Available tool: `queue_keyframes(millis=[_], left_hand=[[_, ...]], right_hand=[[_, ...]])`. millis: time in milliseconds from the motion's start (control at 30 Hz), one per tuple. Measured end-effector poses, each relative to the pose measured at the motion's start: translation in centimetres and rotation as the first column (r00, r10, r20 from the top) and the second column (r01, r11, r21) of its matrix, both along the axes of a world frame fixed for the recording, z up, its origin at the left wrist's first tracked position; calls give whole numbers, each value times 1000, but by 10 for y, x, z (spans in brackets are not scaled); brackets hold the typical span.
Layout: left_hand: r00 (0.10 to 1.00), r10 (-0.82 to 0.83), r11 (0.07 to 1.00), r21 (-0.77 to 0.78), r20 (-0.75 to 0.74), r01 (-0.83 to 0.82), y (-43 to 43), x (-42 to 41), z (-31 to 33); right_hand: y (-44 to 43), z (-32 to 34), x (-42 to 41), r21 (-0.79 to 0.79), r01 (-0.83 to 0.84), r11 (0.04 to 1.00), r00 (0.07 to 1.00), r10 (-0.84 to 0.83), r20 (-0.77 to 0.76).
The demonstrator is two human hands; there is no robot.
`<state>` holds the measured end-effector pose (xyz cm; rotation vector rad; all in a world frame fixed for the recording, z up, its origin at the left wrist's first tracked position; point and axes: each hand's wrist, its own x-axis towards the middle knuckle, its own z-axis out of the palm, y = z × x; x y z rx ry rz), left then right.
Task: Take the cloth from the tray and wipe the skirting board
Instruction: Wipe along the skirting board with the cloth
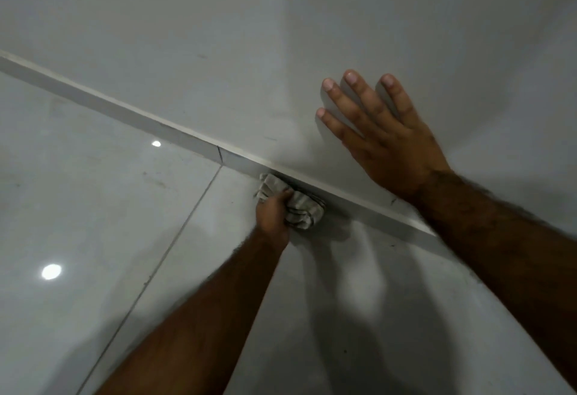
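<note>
A pale skirting board [131, 113] runs diagonally from the upper left down to the right, where the wall meets the floor. My left hand [273, 215] grips a bunched light cloth with dark stripes [301, 207] and presses it against the face of the board near the middle of the view. My right hand [381, 138] lies flat on the wall above the board, fingers spread, holding nothing. The tray is not in view.
Glossy grey floor tiles [93, 223] fill the left and bottom, with a grout line running toward a joint in the board [219, 154]. Ceiling lights reflect in the tiles. The plain wall [281, 20] fills the top.
</note>
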<state>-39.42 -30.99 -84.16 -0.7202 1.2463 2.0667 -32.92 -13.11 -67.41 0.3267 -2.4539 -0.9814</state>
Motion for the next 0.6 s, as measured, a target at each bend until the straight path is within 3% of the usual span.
queue_keyframes(millis=[100, 167, 200, 233, 300, 333, 367, 467, 600], left_hand=[[999, -24, 995, 100, -24, 27, -23, -8, 30], [996, -34, 985, 164, -84, 48, -33, -13, 65], [993, -33, 978, 201, -115, 56, -38, -14, 85], [990, -31, 969, 238, -139, 64, -41, -15, 106], [989, -27, 952, 299, -143, 69, -47, -18, 148], [990, -25, 945, 321, -139, 69, -50, -18, 169], [990, -29, 940, 333, -140, 74, -53, -19, 188], [983, -52, 931, 348, -178, 113, -61, -19, 264], [946, -164, 954, 199, -280, 224, -75, -22, 370]], right_hand=[[-30, -14, 8, -39, 63, 997, 940, -47, 338], [-53, -6, 11, -259, 313, 914, 774, -87, 628], [-64, 3, 11, -414, 527, 742, 680, -76, 730], [-73, 16, 10, -538, 694, 479, 629, -40, 776], [-84, 46, 6, -646, 761, -51, 647, -12, 763], [-89, 66, 6, -642, 733, -225, 657, -8, 754], [-92, 86, 5, -618, 719, -317, 655, 12, 755], [-96, 158, 5, -591, 688, -422, 684, 103, 723], [-96, 263, 5, -587, 545, -599, 770, 80, 633]])
